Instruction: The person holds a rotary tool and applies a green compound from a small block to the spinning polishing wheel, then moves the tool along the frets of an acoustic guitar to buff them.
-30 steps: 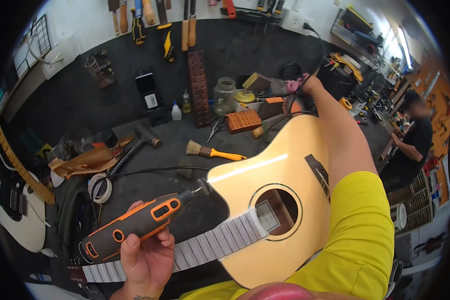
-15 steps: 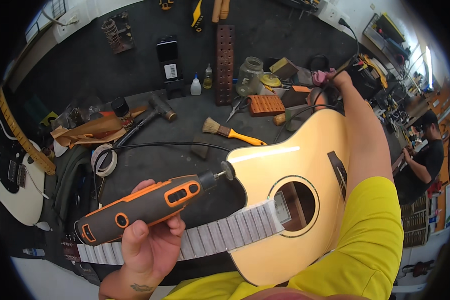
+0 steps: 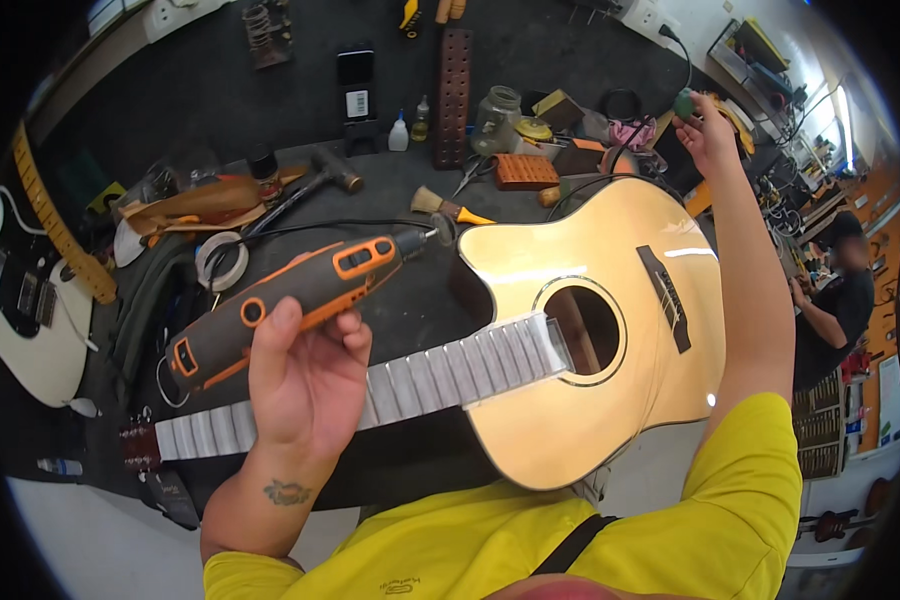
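Rotary tool (image 3: 295,295), grey and orange, lies in the left hand (image 3: 310,385), with the thumb on the near side and the fingers tucked round the back. So that hand has hold of it by its fat middle. The right hand (image 3: 708,135), far off up and to the right, pinches a small green thing (image 3: 683,104), too blurry for me to say what.

The tool looks hard and a bit heavy, and its smooth shell might slip. Its fat middle seems the best place to hold. The thin disc (image 3: 444,232) at its tip looks easy to break, so keep fingers off.

Right of the left-hand grip is the shiny guitar (image 3: 530,430). Its curved edge is near the disc and could get scratched. Its taped neck (image 3: 440,370) runs behind the left hand. Dark bench (image 3: 415,305) shows between tool and neck, which should give a little room.
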Demonstrator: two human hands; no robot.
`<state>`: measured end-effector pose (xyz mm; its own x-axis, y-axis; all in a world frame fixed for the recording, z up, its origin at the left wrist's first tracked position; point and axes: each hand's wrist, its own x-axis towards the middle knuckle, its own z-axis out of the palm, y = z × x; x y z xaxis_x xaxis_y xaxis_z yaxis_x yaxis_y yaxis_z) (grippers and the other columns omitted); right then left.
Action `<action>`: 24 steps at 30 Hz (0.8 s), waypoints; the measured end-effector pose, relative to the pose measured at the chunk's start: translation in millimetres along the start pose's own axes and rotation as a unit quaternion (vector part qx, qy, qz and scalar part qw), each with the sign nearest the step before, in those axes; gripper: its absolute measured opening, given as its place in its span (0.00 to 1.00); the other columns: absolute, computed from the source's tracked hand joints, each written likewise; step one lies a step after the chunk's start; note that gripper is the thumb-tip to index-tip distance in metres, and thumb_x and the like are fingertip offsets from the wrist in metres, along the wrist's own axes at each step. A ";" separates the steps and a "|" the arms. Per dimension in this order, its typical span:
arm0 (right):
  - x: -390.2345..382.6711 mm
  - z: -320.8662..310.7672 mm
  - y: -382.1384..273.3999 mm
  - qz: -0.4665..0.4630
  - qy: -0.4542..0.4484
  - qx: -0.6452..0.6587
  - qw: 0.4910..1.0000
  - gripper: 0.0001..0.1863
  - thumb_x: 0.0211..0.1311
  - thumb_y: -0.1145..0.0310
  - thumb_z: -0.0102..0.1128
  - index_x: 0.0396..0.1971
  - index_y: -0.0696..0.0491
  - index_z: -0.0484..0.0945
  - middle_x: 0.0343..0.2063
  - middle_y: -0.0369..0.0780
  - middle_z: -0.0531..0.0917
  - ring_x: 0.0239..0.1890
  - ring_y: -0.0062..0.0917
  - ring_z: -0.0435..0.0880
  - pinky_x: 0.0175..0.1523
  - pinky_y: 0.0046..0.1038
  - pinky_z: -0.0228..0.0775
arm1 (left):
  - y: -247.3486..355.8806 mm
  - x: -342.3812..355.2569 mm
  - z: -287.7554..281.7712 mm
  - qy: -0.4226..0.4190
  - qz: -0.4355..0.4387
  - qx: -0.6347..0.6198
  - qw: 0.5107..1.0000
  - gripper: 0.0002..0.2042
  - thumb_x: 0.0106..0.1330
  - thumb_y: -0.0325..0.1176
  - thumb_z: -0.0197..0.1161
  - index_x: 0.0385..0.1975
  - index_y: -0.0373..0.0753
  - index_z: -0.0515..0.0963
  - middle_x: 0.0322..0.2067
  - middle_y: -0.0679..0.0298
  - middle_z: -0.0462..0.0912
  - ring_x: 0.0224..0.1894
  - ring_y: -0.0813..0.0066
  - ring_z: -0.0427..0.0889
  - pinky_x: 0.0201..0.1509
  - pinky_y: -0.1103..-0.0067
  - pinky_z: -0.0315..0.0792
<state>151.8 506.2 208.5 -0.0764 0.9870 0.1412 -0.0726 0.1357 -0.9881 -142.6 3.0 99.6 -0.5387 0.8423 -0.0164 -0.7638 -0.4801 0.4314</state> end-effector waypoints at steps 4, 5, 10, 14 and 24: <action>-105.2 66.9 -25.6 -0.084 -0.221 -0.172 0.956 0.15 0.61 0.61 0.68 0.43 0.54 0.83 0.36 0.35 0.83 0.34 0.18 0.79 0.41 0.21 0.71 | 13.5 1.2 2.9 -0.009 0.025 -0.009 1.000 0.15 0.72 0.38 0.64 0.54 0.38 0.76 0.47 0.59 0.83 0.39 0.71 0.79 0.43 0.77 0.75; -129.7 89.1 -25.6 -0.090 -0.258 -0.213 0.938 0.15 0.60 0.62 0.69 0.43 0.55 0.83 0.36 0.35 0.84 0.34 0.17 0.79 0.42 0.21 0.71 | 15.1 2.1 2.7 -0.010 0.024 -0.007 1.000 0.15 0.72 0.38 0.64 0.54 0.38 0.76 0.47 0.59 0.83 0.39 0.71 0.79 0.43 0.77 0.75; -194.2 172.2 1.8 -0.107 -0.397 -0.358 0.838 0.22 0.51 0.58 0.76 0.41 0.57 0.85 0.35 0.40 0.87 0.38 0.21 0.83 0.43 0.25 0.74 | 29.9 -0.2 2.9 -0.035 0.068 -0.031 0.997 0.15 0.71 0.37 0.65 0.53 0.38 0.77 0.46 0.59 0.83 0.39 0.70 0.79 0.43 0.77 0.75; -225.2 234.3 36.4 -0.132 -0.479 -0.474 0.727 0.29 0.49 0.51 0.78 0.45 0.56 0.84 0.35 0.40 0.87 0.39 0.27 0.86 0.43 0.30 0.77 | 47.9 2.0 1.4 -0.059 0.099 -0.067 0.991 0.15 0.72 0.37 0.64 0.52 0.36 0.78 0.45 0.58 0.83 0.39 0.69 0.79 0.43 0.77 0.75; -352.0 252.2 -4.0 -0.423 -0.459 -0.632 0.459 0.18 0.60 0.56 0.68 0.37 0.57 0.81 0.32 0.47 0.85 0.40 0.41 0.86 0.45 0.42 0.79 | 42.3 11.1 3.4 -0.024 0.136 -0.027 0.990 0.09 0.68 0.21 0.67 0.45 0.37 0.81 0.39 0.65 0.86 0.41 0.77 0.85 0.46 0.80 0.81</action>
<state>-71.9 136.6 178.2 -0.9818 0.1615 -0.0998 0.1281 0.9516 0.2795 -179.7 -7.0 120.7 -0.7105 0.6901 0.1380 -0.6109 -0.7021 0.3658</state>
